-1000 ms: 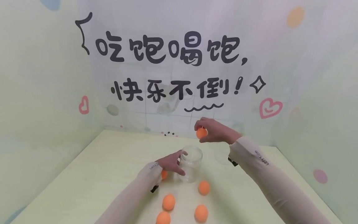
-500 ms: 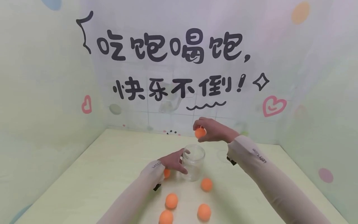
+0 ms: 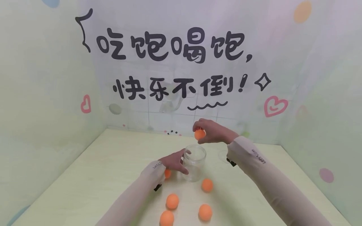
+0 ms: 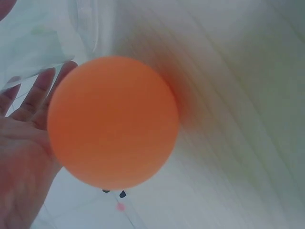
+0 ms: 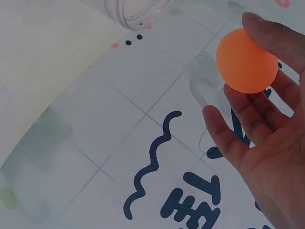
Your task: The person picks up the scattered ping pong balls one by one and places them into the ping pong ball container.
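A clear, open-topped jar [image 3: 195, 168] stands upright on the table, with no ball visible in it. My left hand [image 3: 175, 162] holds its left side, thumb in front and fingers partly hidden behind the glass. Above and slightly right of the rim, my right hand [image 3: 213, 131] pinches an orange ping-pong ball [image 5: 247, 61] between thumb and fingers. That ball is apart from the jar, whose rim shows at the top of the right wrist view. Another orange ball [image 4: 113, 123] lies close to my left wrist, mostly covered by it in the head view.
Several loose orange balls, including one ball [image 3: 207, 185] near the jar and another ball [image 3: 205, 212] closer to me, lie on the pale table [image 3: 93, 163]. A faint clear disc [image 3: 223, 156] lies right of the jar. Printed walls [image 3: 169, 119] enclose the back and sides.
My right hand has drifted slightly left with the ball, towards the space over the jar. The left hand stays on the jar. The head view has shifted a little.
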Tool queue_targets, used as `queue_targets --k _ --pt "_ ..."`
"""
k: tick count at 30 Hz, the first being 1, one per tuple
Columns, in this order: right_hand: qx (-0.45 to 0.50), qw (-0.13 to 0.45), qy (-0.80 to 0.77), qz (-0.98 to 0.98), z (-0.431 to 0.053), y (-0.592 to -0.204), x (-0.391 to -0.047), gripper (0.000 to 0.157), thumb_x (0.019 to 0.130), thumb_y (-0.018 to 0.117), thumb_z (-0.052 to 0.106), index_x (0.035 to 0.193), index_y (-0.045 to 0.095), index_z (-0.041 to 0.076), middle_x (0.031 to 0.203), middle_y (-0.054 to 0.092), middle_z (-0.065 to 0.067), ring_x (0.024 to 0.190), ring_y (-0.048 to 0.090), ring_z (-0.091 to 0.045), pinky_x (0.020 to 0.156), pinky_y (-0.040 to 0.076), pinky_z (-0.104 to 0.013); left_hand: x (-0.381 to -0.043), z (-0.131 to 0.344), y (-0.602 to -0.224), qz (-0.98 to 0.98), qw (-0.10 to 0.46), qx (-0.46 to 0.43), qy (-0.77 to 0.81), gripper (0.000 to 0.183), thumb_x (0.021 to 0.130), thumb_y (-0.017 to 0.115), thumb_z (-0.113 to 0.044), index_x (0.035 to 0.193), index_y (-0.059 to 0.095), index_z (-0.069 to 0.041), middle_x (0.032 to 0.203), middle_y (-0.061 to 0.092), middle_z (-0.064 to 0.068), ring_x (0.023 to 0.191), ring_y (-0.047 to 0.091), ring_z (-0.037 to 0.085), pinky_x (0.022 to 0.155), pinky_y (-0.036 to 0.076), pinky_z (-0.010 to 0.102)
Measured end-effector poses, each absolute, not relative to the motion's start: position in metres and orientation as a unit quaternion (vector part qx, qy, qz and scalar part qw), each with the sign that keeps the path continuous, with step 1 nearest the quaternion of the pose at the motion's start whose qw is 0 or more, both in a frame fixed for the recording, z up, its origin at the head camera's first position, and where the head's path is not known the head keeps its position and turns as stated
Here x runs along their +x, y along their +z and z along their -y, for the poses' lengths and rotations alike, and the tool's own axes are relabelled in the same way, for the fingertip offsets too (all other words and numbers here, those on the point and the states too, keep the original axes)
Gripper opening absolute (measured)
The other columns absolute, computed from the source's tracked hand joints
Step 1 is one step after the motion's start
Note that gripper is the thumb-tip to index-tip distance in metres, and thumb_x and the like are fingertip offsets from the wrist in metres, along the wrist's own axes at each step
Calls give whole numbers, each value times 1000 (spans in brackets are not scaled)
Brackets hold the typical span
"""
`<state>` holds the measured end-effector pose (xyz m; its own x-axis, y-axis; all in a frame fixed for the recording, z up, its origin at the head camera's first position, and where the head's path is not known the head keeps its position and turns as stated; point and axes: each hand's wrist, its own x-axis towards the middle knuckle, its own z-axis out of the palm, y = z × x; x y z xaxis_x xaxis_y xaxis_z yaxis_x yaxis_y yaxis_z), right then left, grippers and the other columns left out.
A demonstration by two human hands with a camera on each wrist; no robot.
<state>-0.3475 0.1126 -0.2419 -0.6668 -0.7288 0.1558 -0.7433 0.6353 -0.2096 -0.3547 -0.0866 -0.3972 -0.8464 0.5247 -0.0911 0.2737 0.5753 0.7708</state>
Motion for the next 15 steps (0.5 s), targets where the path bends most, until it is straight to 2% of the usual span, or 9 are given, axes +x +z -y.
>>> queue_targets --k 6,15 --pt "413 27 127 901 -113 -243 -347 34 72 76 6 104 61 7 99 58 -7 94 54 -24 87 45 -37 -356 88 -397 -861 167 244 414 78 74 79 -13 138 35 -11 126 53 5 102 55 23 92 42 41" --pt "412 18 121 903 -112 -242 -347 36 73 77 6 105 61 6 101 59 -6 96 54 -25 88 46 -39 -354 89 -396 -871 157 242 398 77 73 80 -15 137 36 -13 123 53 6 101 54 22 90 43 39"
